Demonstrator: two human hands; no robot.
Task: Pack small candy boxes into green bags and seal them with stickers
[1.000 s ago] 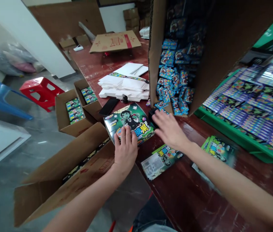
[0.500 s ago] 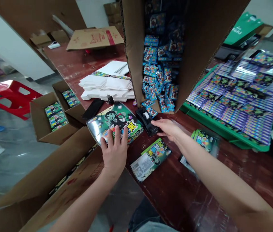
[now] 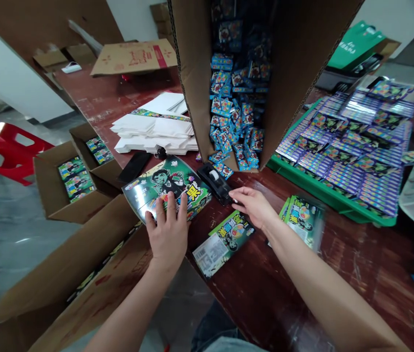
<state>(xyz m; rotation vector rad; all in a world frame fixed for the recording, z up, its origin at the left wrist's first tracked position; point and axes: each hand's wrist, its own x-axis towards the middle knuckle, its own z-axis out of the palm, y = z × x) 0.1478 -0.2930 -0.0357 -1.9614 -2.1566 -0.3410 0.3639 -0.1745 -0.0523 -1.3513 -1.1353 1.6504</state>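
My left hand (image 3: 168, 237) lies flat with its fingers apart on a green printed display box (image 3: 163, 183) near the table's edge. Just right of that box stands a black tape dispenser (image 3: 220, 188) with a small white core. At its near end, the thumb and fingers of my right hand (image 3: 256, 208) are pinched together on what looks like the end of clear tape; a small glint shows there. Below the dispenser lies a flat green printed packet (image 3: 234, 232) with a white barcode label. More green packets (image 3: 302, 212) lie beyond my right wrist, partly covered by it.
A tall carton (image 3: 192, 73) of small blue packets (image 3: 225, 107) stands behind the dispenser. To its right is a green crate (image 3: 338, 208) stacked with purple-edged packs. White folded cardboard (image 3: 155, 132) and a black phone (image 3: 133, 166) lie left. Open cartons (image 3: 60, 210) stand below the table edge.
The view has shifted slightly, so everything sits a little further left. My right fingers stay at the dispenser's near end, now more plainly pinched. My left hand keeps its place on the box.
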